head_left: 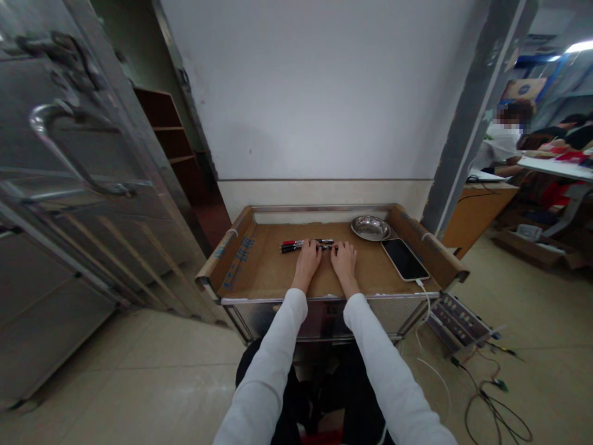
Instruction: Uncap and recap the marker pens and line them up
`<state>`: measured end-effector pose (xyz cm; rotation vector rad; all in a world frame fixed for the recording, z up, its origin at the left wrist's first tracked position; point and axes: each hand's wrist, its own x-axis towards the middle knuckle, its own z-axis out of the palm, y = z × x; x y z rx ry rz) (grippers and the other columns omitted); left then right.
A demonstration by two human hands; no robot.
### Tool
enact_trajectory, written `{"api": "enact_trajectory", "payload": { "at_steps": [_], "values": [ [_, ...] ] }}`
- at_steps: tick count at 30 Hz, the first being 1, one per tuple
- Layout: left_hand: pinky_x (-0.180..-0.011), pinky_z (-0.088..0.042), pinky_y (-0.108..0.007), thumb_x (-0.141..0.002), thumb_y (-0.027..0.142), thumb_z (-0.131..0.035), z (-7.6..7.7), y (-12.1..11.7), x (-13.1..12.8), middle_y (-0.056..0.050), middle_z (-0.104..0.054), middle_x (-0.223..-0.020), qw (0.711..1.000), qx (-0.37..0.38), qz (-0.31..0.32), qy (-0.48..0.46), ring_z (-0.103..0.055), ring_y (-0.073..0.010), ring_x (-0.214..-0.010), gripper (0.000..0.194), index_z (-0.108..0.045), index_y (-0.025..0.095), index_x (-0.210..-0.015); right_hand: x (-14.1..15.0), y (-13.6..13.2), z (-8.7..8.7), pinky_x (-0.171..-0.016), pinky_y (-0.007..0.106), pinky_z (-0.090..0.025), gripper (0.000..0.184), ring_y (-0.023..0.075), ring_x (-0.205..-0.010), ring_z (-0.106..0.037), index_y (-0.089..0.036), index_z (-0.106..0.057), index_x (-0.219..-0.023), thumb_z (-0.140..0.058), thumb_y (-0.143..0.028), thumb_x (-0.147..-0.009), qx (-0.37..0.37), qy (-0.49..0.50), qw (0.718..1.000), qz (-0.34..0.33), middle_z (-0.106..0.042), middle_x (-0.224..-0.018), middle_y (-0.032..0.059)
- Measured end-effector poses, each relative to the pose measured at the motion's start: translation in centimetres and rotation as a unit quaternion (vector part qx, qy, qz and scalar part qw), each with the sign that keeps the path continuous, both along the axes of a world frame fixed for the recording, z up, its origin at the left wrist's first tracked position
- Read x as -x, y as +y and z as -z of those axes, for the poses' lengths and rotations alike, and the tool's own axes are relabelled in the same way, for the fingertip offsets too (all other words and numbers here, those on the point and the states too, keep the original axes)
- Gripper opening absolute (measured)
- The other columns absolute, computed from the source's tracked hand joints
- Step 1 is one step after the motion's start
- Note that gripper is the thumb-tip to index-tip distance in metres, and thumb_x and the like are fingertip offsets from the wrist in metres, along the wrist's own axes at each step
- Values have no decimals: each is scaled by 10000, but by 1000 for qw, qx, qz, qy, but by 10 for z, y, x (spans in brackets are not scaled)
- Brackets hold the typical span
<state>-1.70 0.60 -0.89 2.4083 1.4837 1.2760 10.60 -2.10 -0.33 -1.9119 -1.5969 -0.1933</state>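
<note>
Several pens lie side by side on the brown cardboard lining point(266, 266) of a cart top. A red pen point(289, 242) is at the back of the group, with black pens point(288, 248) in front of it. My left hand point(307, 262) is closed, its fingers at a black pen near the middle of the group. Close to its right, my right hand point(344, 261) has its fingers closed at the right end of the same pen. My fingers cover much of this pen, so their exact grip is partly hidden.
A shallow metal dish point(370, 228) stands at the back right, with a smartphone point(404, 259) and its white cable point(424, 296) in front. A metal door point(69, 154) is at the left. On the floor at right are an electrical box point(461, 324) and cables. A person point(504, 139) sits farther off.
</note>
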Motion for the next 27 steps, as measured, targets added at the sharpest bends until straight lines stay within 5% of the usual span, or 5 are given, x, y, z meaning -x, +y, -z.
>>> {"api": "enact_trajectory", "payload": {
  "at_steps": [6,16,27],
  "values": [
    [-877,-492,-347,-844,142,-531,1,2,0,-54,-545,-961,995,61,72,30,-583,-166,-885,86,-573,174,-912,-1,0,-1,-835,335,-324,235,238,-984,-503,-161,-627,-989,-411,-213,-911,24,-2,1000,2,-620,-1037,127],
    [-877,-478,-359,-851,86,-455,-3,0,2,-63,-556,-921,998,54,32,20,-565,-180,-909,109,-522,173,-848,0,-2,-3,-835,340,-325,261,240,-985,-502,-165,-640,-989,-394,-206,-911,33,-7,999,-12,-612,-1041,132],
    [-906,-460,-347,-876,89,-437,-11,-6,2,-82,-612,-1012,996,58,27,61,-588,-188,-961,202,-575,175,-996,1,-4,-5,-852,335,-317,226,237,-1018,-486,-191,-642,-1018,-453,-204,-893,53,-26,998,-25,-594,-1069,117]
  ]
}}
